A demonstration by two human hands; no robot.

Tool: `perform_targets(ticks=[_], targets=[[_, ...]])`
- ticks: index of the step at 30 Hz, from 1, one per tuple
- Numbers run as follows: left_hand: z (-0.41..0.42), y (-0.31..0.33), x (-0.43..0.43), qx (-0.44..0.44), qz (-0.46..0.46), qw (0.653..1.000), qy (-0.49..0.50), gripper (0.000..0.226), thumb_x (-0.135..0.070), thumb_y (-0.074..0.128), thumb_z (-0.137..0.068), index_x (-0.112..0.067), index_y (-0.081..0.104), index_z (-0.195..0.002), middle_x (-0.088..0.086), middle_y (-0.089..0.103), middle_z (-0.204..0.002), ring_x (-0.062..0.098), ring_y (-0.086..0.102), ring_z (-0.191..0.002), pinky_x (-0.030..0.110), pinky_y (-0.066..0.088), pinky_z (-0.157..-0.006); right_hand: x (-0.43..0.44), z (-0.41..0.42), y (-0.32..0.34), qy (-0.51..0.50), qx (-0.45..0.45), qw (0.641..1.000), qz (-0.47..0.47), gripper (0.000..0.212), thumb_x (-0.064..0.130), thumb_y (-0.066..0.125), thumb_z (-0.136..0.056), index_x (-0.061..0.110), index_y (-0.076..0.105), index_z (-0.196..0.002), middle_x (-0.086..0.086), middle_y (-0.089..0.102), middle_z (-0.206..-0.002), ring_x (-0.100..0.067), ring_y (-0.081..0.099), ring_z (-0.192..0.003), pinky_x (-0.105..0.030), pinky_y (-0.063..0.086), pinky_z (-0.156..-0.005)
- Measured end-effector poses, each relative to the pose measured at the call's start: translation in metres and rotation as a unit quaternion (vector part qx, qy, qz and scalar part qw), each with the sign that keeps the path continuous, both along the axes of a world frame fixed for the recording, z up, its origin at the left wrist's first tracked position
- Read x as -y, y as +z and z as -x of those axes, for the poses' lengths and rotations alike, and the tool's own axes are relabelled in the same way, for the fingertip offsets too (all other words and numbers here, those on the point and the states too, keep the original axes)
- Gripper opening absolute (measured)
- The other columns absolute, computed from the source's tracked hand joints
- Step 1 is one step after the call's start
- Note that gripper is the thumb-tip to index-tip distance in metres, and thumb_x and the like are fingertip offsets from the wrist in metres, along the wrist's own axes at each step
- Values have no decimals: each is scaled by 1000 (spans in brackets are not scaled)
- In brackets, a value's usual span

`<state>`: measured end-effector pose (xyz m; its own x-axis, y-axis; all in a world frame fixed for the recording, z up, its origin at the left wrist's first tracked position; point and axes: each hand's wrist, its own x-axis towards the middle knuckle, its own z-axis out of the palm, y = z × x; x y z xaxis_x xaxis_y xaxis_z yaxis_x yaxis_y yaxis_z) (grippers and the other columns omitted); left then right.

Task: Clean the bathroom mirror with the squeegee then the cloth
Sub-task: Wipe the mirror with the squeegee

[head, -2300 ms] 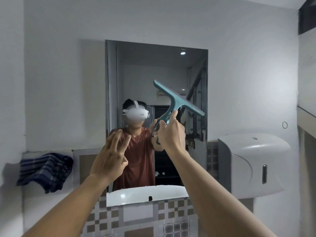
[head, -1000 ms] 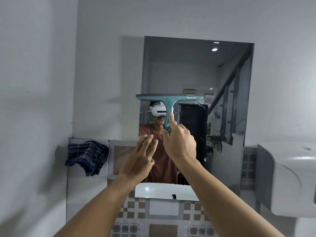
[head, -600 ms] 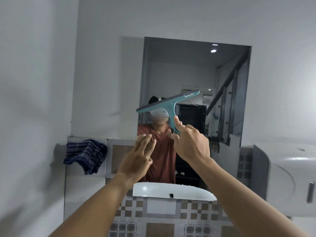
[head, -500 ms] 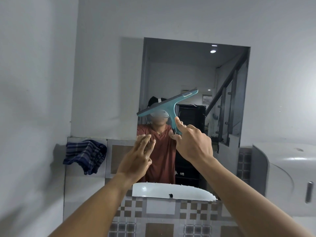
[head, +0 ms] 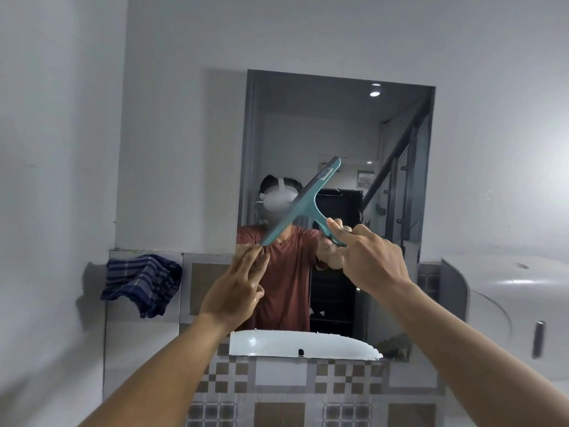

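Note:
A teal squeegee (head: pixel 303 203) is held up in front of the rectangular wall mirror (head: pixel 338 131). My right hand (head: pixel 366 260) grips its handle, and the blade is tilted steeply, its lower left end down and its upper right end up. My left hand (head: pixel 237 285) is raised beside it, fingers together and extended, their tips touching the blade's lower end. A dark blue checked cloth (head: pixel 143 282) hangs bunched on the tiled ledge left of the mirror.
A white wall-mounted dispenser (head: pixel 505 309) sticks out at the right. A white basin shows as a reflection at the mirror's bottom edge. Patterned brown and grey tiles (head: pixel 308 386) run below. A bare wall (head: pixel 58 149) closes in at the left.
The squeegee blade has rotated from level to a steep tilt, its left end dropping onto my left fingertips. My right hand has moved right and slightly lower. The view has shifted up a little.

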<state>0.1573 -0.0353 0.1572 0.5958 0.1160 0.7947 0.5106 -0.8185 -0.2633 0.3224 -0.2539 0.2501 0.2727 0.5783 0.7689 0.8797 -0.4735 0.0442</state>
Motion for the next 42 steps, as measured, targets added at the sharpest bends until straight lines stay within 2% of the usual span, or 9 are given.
perform_targets(ticks=[3,7,11,14,18,23,27,35,42], targets=[[2,3,2,10,-6,1000,-10,82,-27,82,-79,-3,44,-147,16,44,-149,31,36,-144,40,47,-108,4,-6,7,-7,6,1000,-5,62,20,44,-101,47,28,-155,7,44,-99,-17,48,-79,-33,41,-67],[4,4,1,2,-9,1000,-10,80,-30,81,-80,-3,46,-146,15,47,-148,31,39,-143,39,52,-102,9,-16,15,-7,13,1000,6,62,21,44,-100,49,31,-153,8,45,-105,-22,58,-96,-35,44,-78],[4,14,2,38,-24,999,-27,49,-25,65,-93,-6,55,-137,14,54,-138,31,49,-132,40,58,-94,13,-25,22,-32,33,999,8,65,22,44,-98,52,28,-153,3,50,-118,-25,56,-107,-41,45,-91],[1,38,3,77,-34,995,-44,34,-20,58,-98,-6,59,-129,13,53,-133,30,52,-122,41,57,-95,16,-30,24,-37,59,998,2,58,32,41,-103,53,26,-154,1,49,-125,-24,54,-106,-41,43,-93],[-2,83,6,90,-37,995,-32,49,-21,71,-91,-5,55,-135,14,51,-134,32,51,-122,44,58,-92,18,-42,28,-52,85,995,-3,53,39,42,-104,55,28,-152,1,51,-126,-22,53,-105,-42,44,-92],[-5,137,14,88,-70,994,8,62,-33,68,-90,-10,48,-143,16,42,-140,33,39,-131,45,55,-98,26,-41,38,-58,100,993,28,53,35,34,-108,47,21,-158,-1,46,-136,-23,48,-115,-39,37,-99],[-5,165,17,70,-102,992,23,69,-35,73,-85,-9,47,-144,19,41,-143,37,37,-135,48,50,-103,28,-50,38,-49,97,994,-8,57,30,45,-104,52,28,-153,-2,52,-130,-24,53,-109,-43,42,-96],[-13,176,13,16,-65,997,26,84,-38,71,-86,-16,29,-155,15,22,-159,35,15,-148,52,43,-111,36,-66,34,-41,98,994,-27,54,29,45,-103,52,34,-151,-4,56,-123,-27,56,-105,-46,44,-92],[-13,178,13,15,-65,997,27,84,-39,73,-84,-16,32,-154,15,26,-158,35,18,-148,54,44,-109,53,-91,23,-61,45,995,-57,58,22,47,-103,50,34,-152,-5,58,-123,-28,58,-104,-45,46,-88]])
